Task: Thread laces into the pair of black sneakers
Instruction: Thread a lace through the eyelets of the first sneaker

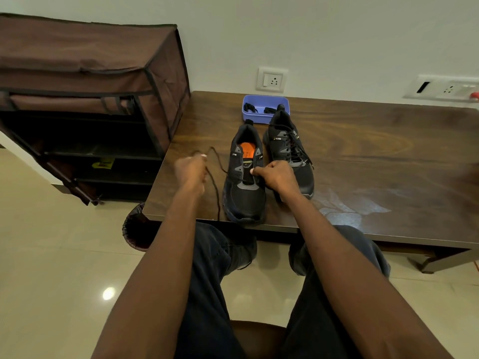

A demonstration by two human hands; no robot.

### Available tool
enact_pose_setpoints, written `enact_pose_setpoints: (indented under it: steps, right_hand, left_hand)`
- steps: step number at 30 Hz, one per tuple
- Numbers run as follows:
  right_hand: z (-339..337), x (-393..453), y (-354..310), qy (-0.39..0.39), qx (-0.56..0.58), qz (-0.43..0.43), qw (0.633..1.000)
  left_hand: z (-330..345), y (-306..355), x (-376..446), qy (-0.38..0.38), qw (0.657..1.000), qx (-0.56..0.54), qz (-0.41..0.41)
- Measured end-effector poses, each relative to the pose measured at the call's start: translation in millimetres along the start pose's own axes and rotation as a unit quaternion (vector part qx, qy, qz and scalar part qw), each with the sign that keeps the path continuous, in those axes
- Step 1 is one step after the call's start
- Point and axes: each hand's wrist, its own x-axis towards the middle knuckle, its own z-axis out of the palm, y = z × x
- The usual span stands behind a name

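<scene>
While the right sneaker (290,151) on the wooden table (375,156) already looks fully laced, the left sneaker (245,177) just beside it has barely begun. The left hand (190,169) pinches the black lace (216,187), drawn out sideways; the right hand (276,176) grips the shoe's eyelet edge. Spare laces lie in the blue box (264,99) behind.

We're only reading one brand here, "CLYMB" in small light letters, showing on the side panels of the unlaced sneaker (245,177) and the laced sneaker (290,154). Insole print's looking too blurry.
</scene>
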Motion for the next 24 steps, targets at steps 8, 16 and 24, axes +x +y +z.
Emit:
enact_pose_setpoints:
  steps: [8,16,24]
  right_hand:
    - [0,0,0,-0.008,0.011,-0.003,1.000]
    - [0,-1,-2,-0.012,0.010,0.003,1.000]
    - [-3,-6,-6,-0.008,0.016,0.022,1.000]
  left_hand:
    - [28,-18,-19,-0.301,0.821,0.411,0.259]
    - [29,-21,-12,-0.323,0.801,0.418,0.280]
    - [6,-1,1,0.122,0.941,0.091,0.301]
